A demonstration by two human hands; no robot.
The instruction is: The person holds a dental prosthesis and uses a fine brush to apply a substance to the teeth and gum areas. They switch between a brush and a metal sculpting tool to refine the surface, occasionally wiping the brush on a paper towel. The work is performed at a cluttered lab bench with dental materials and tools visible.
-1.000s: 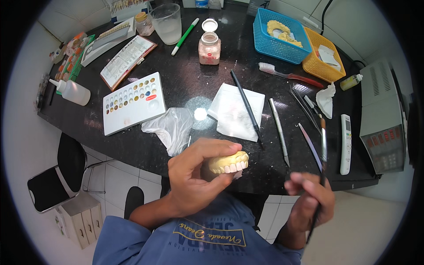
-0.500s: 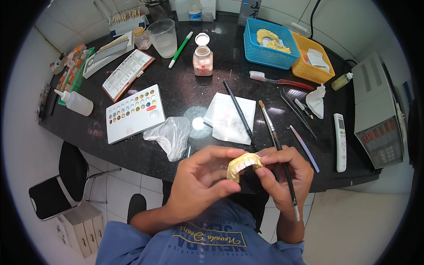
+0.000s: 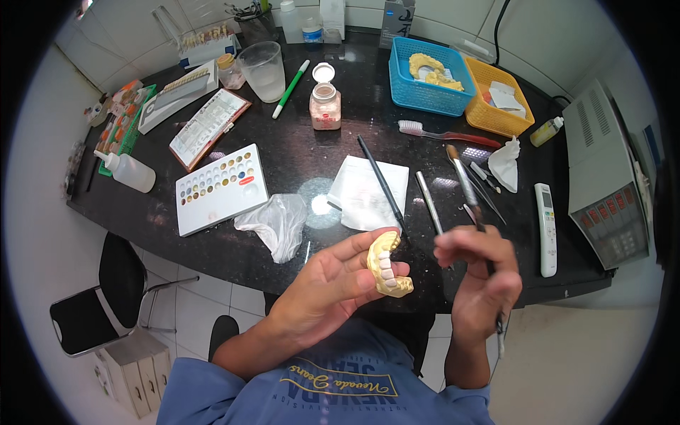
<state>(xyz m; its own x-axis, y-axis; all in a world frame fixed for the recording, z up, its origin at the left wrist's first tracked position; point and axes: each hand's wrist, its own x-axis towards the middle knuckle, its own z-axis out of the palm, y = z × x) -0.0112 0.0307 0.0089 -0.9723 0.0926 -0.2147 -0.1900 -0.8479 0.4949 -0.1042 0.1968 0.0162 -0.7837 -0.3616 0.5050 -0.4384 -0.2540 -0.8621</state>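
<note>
My left hand [image 3: 312, 287] grips a yellow plaster dental cast [image 3: 377, 269] between thumb and fingers, above the table's near edge. The arch stands on end, with a row of white teeth [image 3: 386, 269] along its inner side as I see it. To the right, apart from the cast, my right hand [image 3: 482, 280] is curled round a paintbrush [image 3: 464, 183]. Its brown bristles point away from me and its dark handle passes down through the fingers. Just left of that hand, a silver metal tool [image 3: 428, 198] lies on the table. A black-handled tool [image 3: 380, 173] rests across white paper [image 3: 354, 188].
A palette of coloured wells [image 3: 221, 205] and a crumpled plastic bag [image 3: 280, 234] lie left. An open powder jar [image 3: 325, 110] stands behind the paper. Blue [image 3: 428, 99] and yellow baskets [image 3: 499, 117], a toothbrush [image 3: 443, 134], a remote [image 3: 545, 234] and a boxy machine [image 3: 602, 170] are right.
My right hand has let go of the cast and moved right, keeping the brush. My left hand has turned the cast on end. The silver tool shows more fully now.
</note>
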